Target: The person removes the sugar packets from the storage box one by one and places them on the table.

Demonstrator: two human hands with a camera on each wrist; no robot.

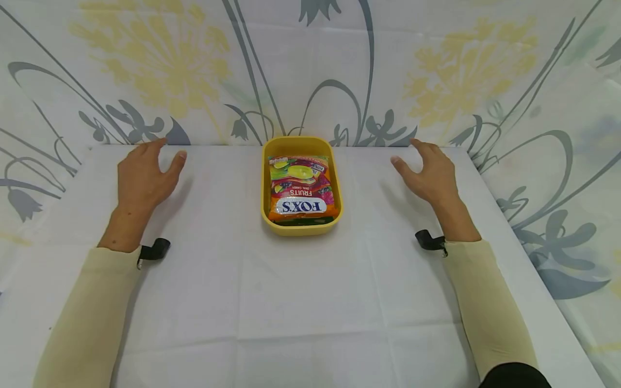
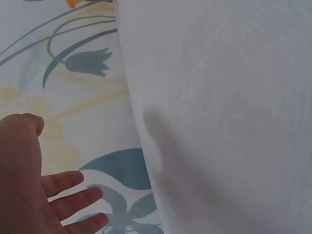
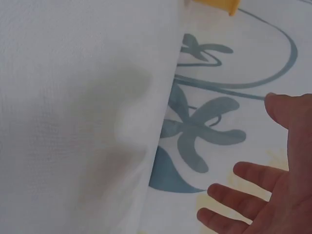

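Two sides to watch, and here's your left hand [image 1: 147,175], fingers spread, thumb angled in, gripping nothing; across from it your right hand [image 1: 429,175], just as wide, just as bare. Between them, well apart from both, sits the yellow tub [image 1: 302,230], right up by the far edge of the white-covered table [image 1: 218,302], the Fox's candy packet [image 1: 301,186] lying inside with its print upside down to you. Now, that edge looks like your danger! Nudge the tub away from you and its back end could overhang and tip. Meet it with one palm sooner than the other and, I reckon, it could skid sideways or swing round. Watch the white cloth [image 1: 310,291] underneath: creased, perhaps loose, it might drag along with anything you slide. The packet looks glossy, so a pinch at one corner could slip, and the dark green strip [image 1: 303,221] below it, too little showing to identify, might come up too. Mind the black gadget [image 1: 155,249] at your left wrist: it juts inward, and a low sweep could catch the rim
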